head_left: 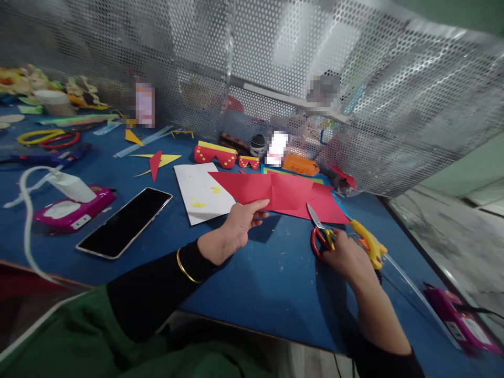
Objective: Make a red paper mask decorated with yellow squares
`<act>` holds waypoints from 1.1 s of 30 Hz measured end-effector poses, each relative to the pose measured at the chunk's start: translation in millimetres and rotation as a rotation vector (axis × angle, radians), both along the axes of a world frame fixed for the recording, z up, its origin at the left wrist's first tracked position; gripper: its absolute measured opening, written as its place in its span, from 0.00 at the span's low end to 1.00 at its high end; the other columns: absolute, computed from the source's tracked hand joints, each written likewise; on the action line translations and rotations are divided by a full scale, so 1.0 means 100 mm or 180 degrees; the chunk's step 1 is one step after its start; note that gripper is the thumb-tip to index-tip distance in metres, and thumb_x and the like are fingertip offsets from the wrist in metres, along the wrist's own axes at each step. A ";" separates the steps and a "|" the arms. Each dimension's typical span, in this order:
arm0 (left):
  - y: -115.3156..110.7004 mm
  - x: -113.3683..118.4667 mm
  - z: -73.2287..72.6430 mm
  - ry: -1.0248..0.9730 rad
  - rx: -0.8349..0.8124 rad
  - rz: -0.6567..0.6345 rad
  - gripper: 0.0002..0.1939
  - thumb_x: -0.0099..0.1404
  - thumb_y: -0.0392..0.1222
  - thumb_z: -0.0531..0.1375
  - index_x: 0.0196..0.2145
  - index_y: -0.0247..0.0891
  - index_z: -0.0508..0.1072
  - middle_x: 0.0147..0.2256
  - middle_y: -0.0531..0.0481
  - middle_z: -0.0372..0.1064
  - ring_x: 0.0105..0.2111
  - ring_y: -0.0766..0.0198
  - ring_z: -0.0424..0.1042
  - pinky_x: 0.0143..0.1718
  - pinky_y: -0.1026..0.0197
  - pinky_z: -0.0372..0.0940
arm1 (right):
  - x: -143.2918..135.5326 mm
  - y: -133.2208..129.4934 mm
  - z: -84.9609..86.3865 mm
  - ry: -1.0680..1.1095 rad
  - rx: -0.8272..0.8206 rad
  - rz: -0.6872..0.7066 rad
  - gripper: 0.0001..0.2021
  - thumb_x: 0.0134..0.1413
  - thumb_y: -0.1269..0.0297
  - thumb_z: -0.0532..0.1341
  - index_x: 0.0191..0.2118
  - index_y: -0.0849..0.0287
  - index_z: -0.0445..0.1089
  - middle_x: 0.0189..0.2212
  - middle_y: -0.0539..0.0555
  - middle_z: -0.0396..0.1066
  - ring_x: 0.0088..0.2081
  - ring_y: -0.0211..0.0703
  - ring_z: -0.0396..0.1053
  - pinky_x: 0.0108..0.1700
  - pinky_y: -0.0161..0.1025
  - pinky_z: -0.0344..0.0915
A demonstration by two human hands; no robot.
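My left hand [244,223] pinches the lower edge of a folded red paper sheet [291,190], thumb on top and fingers beneath. A crease runs down the sheet near its middle. My right hand [346,254] is closed round scissors [319,228] with red and yellow handles. Their blades point up and left, over the lower edge of the red paper; I cannot tell whether they touch it. A white sheet [200,191] with small yellow paper bits lies left of the red paper. Behind it stand red paper mask shapes [215,155] with yellow trim.
A yellow glue gun [369,244] lies right of my right hand. At left are a black-screened phone [126,223], a magenta power strip [74,209] and more scissors [49,138]. Another magenta power strip [460,320] lies far right. A perforated metal screen [275,63] rises behind the blue table.
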State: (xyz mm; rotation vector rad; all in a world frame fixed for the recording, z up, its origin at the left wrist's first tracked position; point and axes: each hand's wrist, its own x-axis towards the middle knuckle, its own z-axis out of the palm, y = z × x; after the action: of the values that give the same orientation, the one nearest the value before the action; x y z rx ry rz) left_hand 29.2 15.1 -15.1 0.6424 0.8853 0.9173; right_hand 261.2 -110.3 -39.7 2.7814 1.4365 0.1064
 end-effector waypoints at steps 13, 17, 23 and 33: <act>-0.02 0.00 0.02 0.0115 0.0014 0.0114 0.10 0.56 0.40 0.70 0.23 0.33 0.75 0.20 0.53 0.67 0.20 0.67 0.68 0.26 0.61 0.59 | -0.37 -0.19 0.04 0.2412 0.2580 -0.0042 0.34 0.49 0.46 0.66 0.58 0.59 0.63 0.22 0.45 0.66 0.19 0.40 0.64 0.24 0.40 0.64; -0.06 0.02 0.04 0.0105 0.0059 0.0115 0.11 0.56 0.41 0.70 0.22 0.33 0.75 0.19 0.52 0.67 0.20 0.66 0.69 0.26 0.61 0.60 | -0.83 -0.04 0.20 0.3531 0.3470 0.0322 0.23 0.51 0.55 0.70 0.51 0.55 0.68 0.19 0.43 0.66 0.19 0.37 0.64 0.25 0.37 0.62; -0.09 0.02 0.03 0.0038 0.0221 0.0173 0.08 0.54 0.41 0.70 0.26 0.34 0.78 0.25 0.49 0.74 0.22 0.66 0.70 0.27 0.61 0.60 | -1.17 0.46 0.19 0.4553 0.3584 0.0270 0.18 0.43 0.57 0.73 0.38 0.60 0.72 0.17 0.46 0.70 0.19 0.38 0.67 0.24 0.37 0.65; -0.15 0.02 -0.01 0.0264 0.0241 -0.0178 0.08 0.53 0.41 0.71 0.25 0.33 0.79 0.24 0.49 0.74 0.24 0.67 0.70 0.28 0.63 0.61 | -1.24 0.54 0.09 0.4621 0.3480 0.0344 0.14 0.40 0.56 0.73 0.27 0.59 0.71 0.14 0.46 0.69 0.16 0.38 0.66 0.22 0.36 0.65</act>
State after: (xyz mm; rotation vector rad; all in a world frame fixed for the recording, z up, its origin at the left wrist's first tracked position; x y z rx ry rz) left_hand 31.4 0.1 -16.0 0.7714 0.9054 0.8822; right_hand 137.4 -56.1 -30.4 3.6557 2.0710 -2.1435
